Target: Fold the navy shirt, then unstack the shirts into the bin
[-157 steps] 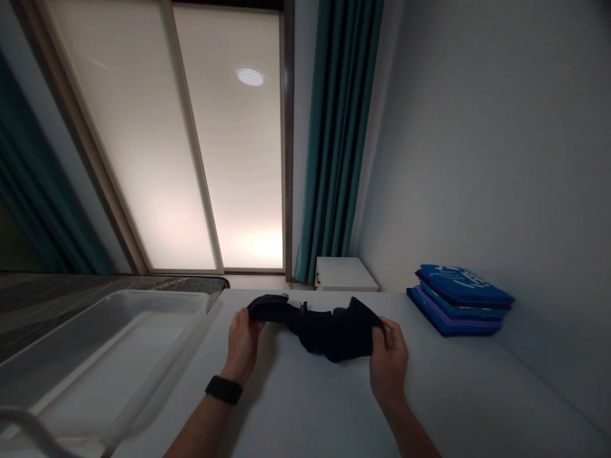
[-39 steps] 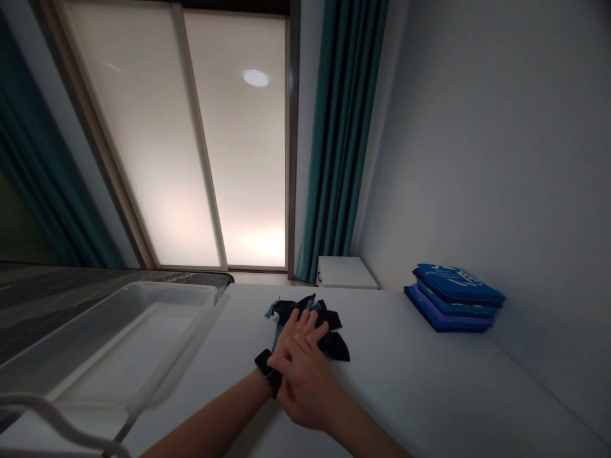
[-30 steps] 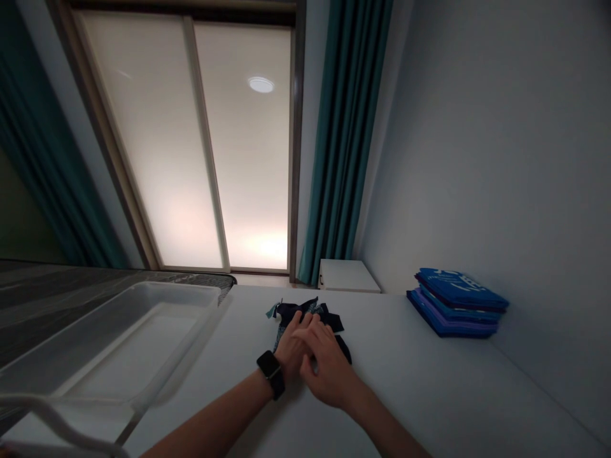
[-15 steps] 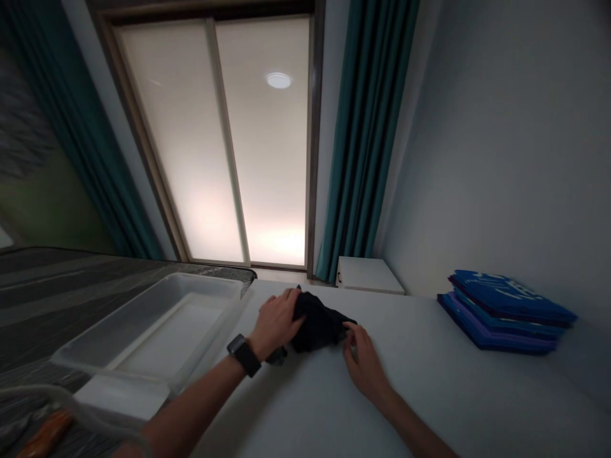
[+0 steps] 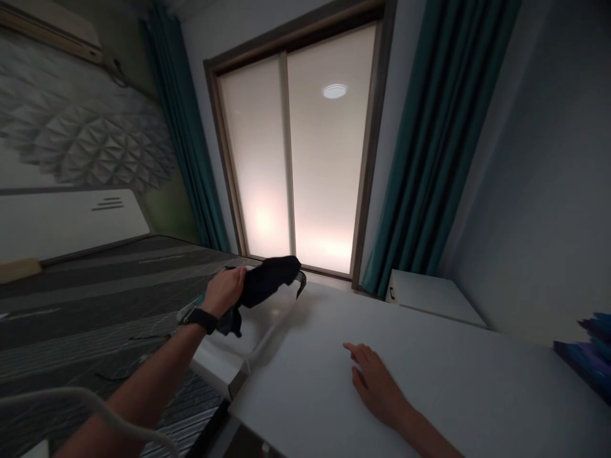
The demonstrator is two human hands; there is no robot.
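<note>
My left hand [image 5: 224, 292], with a dark watch on its wrist, is closed on a dark piece of cloth [image 5: 267, 280]. The cloth hangs over a translucent plastic bin [image 5: 260, 346], and its exact kind does not show. Part of the bin lies hidden behind the arm and the cloth. Over the white table [image 5: 315, 381], my right hand [image 5: 377, 385] holds nothing, its thumb and fingers apart.
A stack of folded blue and purple cloths [image 5: 589, 356] sits at the table's right end. Left of the table is a bed with a dark striped cover [image 5: 95, 299]. A white cabinet [image 5: 434, 296] stands beyond the table, near teal curtains [image 5: 434, 159].
My left hand has carried the dark cloth leftward from the table to above the bin. My right hand has let go of the cloth. The view has turned left.
</note>
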